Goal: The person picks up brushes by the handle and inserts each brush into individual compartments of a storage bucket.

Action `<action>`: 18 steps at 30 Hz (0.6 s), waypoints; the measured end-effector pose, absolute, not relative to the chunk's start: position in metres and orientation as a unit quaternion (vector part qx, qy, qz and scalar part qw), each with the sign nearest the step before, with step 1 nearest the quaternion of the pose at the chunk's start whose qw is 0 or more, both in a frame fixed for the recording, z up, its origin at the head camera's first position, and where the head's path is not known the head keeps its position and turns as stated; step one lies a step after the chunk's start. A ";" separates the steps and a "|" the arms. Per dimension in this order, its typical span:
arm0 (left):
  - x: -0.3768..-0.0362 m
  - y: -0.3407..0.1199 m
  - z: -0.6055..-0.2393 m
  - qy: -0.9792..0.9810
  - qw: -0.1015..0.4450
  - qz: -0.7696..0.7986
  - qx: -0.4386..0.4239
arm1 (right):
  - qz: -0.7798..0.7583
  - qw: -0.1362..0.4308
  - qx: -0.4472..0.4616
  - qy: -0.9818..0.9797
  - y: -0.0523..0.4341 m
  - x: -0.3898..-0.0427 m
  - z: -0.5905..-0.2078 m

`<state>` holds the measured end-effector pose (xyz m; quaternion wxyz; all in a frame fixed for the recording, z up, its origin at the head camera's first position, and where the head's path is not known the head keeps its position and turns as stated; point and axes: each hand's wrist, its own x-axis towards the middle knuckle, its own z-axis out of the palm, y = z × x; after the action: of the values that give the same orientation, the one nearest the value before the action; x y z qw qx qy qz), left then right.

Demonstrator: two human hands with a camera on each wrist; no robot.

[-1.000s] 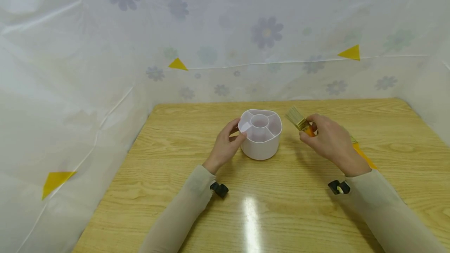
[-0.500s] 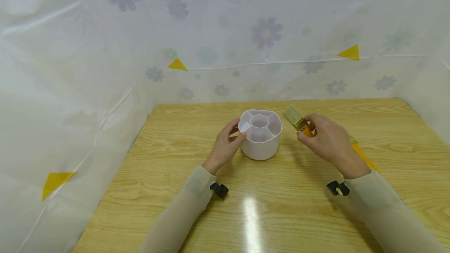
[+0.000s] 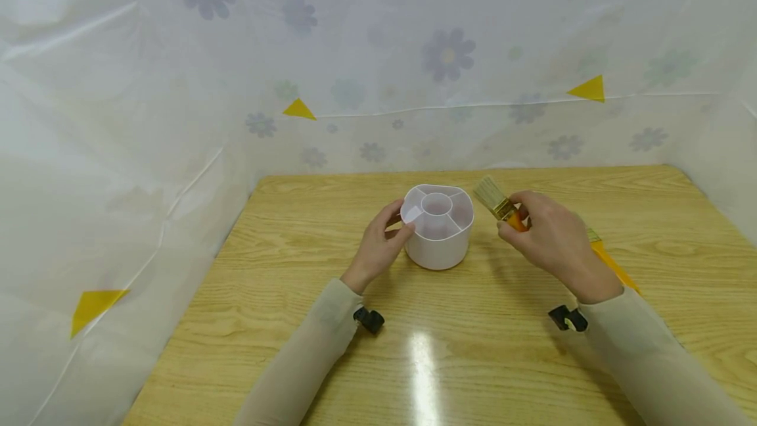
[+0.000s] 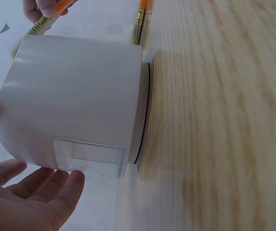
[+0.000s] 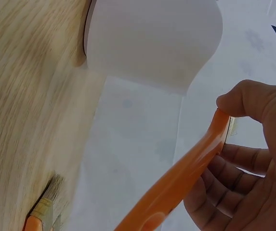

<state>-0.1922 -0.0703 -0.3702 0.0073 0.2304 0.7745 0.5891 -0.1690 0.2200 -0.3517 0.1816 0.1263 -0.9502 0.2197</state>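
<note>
I am holding a flat paintbrush with an orange handle, brass ferrule and pale bristles (image 3: 498, 200) in my right hand (image 3: 550, 236), my thumb and fingers pinched round the handle just behind the ferrule, so that grip is clamped on the brush; the bristles are pointing up and away toward the far left, just beside the rim of the white round plastic holder with a centre tube and divided compartments (image 3: 439, 225), not yet over it. My left hand (image 3: 378, 242) is steadying the holder at its near left wall, fingers curled loosely round its side and thumb near the rim, touching it, so that grip is resting on the holder rather than squeezing it. The holder is standing upright on the pale wooden bench (image 3: 473, 340), toward the middle of the far half. To do this well, I judge that I should be keeping the left hand firm on the wall so the light holder is not sliding or tipping, and turning the brush more upright before lowering it, since a slanted handle could catch the rim or a divider. Further orange-handled brushes (image 3: 609, 258) are lying on the bench behind my right hand; from the right wrist view one (image 5: 44, 207) is lying flat with bristles toward the holder
</note>
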 end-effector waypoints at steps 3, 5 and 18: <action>-0.192 -0.070 -0.370 0.774 0.007 0.590 0.229 | 0.219 0.185 0.128 -0.950 0.219 -0.168 -0.351; -0.192 -0.070 -0.370 0.774 0.006 0.591 0.229 | 0.218 0.188 0.130 -0.949 0.218 -0.167 -0.351; -0.193 -0.070 -0.371 0.775 0.006 0.589 0.230 | 0.209 0.213 0.139 -0.944 0.214 -0.164 -0.349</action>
<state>-0.1930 -0.0700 -0.3709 0.0057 0.2303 0.7749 0.5886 -0.1636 0.2139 -0.3486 0.2129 0.1388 -0.9443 0.2093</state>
